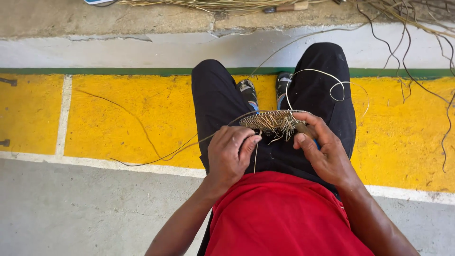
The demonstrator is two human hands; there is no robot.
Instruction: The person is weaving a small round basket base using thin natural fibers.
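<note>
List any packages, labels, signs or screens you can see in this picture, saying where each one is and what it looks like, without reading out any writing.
None show clearly. The person's left hand and right hand work a woven disc of pale fibre.
A white and blue edge at the top left is cut off by the frame; what it is cannot be told.

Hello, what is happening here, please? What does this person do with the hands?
A seated person in a red shirt and black trousers is working on a small round woven piece made of pale fibre strands, held over the lap. The left hand pinches a thin strand at its near edge. The right hand grips the piece from the other side, together with what looks like a wooden tool handle. Long loose strands trail over the yellow painted floor, and more fibre lies on the ledge above.
</note>
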